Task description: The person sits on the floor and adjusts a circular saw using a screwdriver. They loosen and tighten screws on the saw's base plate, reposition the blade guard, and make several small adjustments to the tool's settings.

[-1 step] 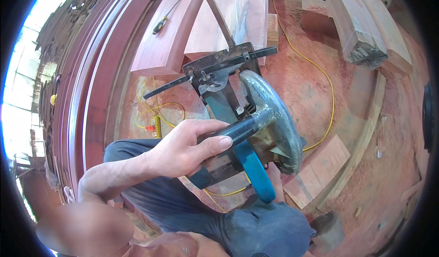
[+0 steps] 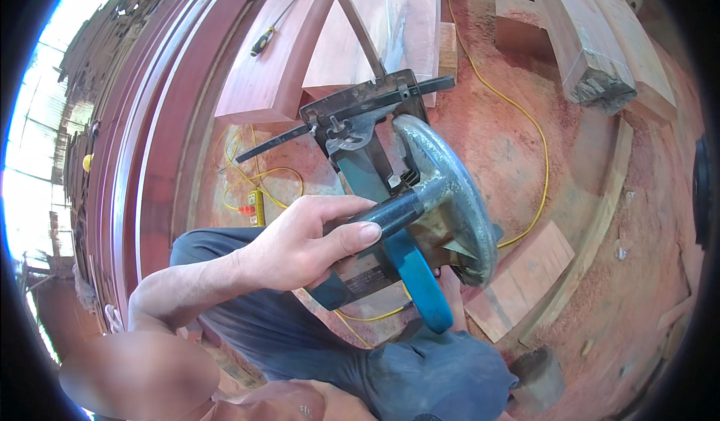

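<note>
A circular saw (image 2: 415, 275) with a blue body and a worn metal blade guard (image 2: 450, 181) is held up over my lap. My left hand (image 2: 304, 245) is closed around its black front grip (image 2: 394, 215), the thumb lying along the top. Part of my right hand (image 2: 451, 292) shows behind the saw, next to the lower end of the guard; its fingers are mostly hidden. At the saw's far end, the dark base plate (image 2: 319, 113) carries a long bar guide (image 2: 274, 142) and a wing-type screw.
Big timber beams (image 2: 281, 68) lie ahead, one bearing a screwdriver (image 2: 262, 42). More beams (image 2: 592, 61) rest at the far right. A yellow cord (image 2: 546, 151) curves across the dusty floor; a power strip (image 2: 257, 207) is by my knee. A board offcut (image 2: 521, 282) lies at right.
</note>
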The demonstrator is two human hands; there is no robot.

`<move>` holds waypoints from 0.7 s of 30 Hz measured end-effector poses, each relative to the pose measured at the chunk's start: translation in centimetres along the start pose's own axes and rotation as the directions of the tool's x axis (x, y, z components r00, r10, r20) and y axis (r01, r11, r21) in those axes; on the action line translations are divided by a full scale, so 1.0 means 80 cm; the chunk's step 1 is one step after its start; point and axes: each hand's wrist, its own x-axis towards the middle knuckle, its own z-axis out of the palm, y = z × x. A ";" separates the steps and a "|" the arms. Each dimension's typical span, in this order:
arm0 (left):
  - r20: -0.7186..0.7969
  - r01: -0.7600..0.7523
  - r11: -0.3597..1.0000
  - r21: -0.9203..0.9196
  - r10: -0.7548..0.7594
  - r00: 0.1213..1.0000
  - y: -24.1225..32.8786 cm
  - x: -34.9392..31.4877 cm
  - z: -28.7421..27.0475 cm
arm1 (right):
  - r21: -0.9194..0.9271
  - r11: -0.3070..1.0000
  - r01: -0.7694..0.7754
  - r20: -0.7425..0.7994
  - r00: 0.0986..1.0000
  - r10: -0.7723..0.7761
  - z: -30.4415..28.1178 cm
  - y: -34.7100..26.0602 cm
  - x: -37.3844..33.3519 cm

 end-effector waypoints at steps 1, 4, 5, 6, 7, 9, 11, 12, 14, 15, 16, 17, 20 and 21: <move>-0.001 0.010 1.000 -0.016 -0.010 1.000 0.000 -0.001 -0.001 | 0.021 0.999 -0.032 0.024 0.999 0.031 -0.009 -0.001 0.004; 0.003 0.034 0.999 -0.018 -0.034 0.999 0.001 -0.002 -0.002 | -0.096 0.994 0.054 -0.027 0.998 -0.056 -0.042 0.001 0.021; 0.017 0.010 0.999 -0.033 -0.009 1.000 0.001 -0.003 -0.001 | -0.126 0.989 0.082 -0.016 0.996 -0.084 -0.053 0.002 0.026; 0.019 0.014 0.999 -0.043 -0.013 1.000 0.002 -0.004 -0.001 | -0.149 0.984 0.100 -0.006 0.995 -0.102 -0.060 0.005 0.032; 0.020 0.016 0.999 -0.052 -0.015 1.000 0.003 -0.004 0.000 | -0.143 0.974 0.178 0.150 0.976 -0.156 -0.068 0.005 0.033; 0.027 0.042 0.995 -0.086 -0.039 0.999 0.004 -0.005 0.000 | -0.061 0.948 0.311 0.450 0.856 -0.252 -0.073 0.007 0.034; 0.030 0.036 0.995 -0.093 -0.034 0.999 0.004 -0.004 0.003 | -0.152 0.945 0.289 0.368 0.904 -0.218 -0.066 0.008 0.029; 0.030 0.019 0.996 -0.085 -0.017 0.999 0.003 -0.003 0.005 | -0.196 0.944 0.267 0.323 0.926 -0.195 -0.059 0.007 0.024; 0.052 -0.001 0.996 -0.094 0.006 0.999 0.000 -0.001 0.010 | -0.268 0.940 0.210 0.243 0.959 -0.145 -0.040 0.004 0.011; 0.027 -0.064 0.997 -0.033 0.064 0.998 -0.003 0.001 0.013 | -0.298 0.936 0.189 0.213 0.969 -0.128 -0.029 0.003 0.004; 0.006 -0.124 0.992 0.032 0.123 0.992 -0.005 0.003 0.017 | -0.325 0.929 0.175 0.196 0.974 -0.115 -0.019 0.002 -0.004; -0.012 -0.153 0.982 0.107 0.155 0.988 -0.008 0.004 0.020 | -0.348 0.923 0.163 0.183 0.978 -0.104 -0.009 0.000 -0.011; -0.009 -0.213 0.962 0.173 0.217 0.976 -0.015 0.005 0.024 | -0.404 0.904 0.136 0.159 0.984 -0.077 0.015 -0.002 -0.028; -0.009 -0.207 0.961 0.183 0.212 0.977 -0.017 0.006 0.025 | -0.421 0.898 0.127 0.153 0.986 -0.068 0.021 -0.002 -0.033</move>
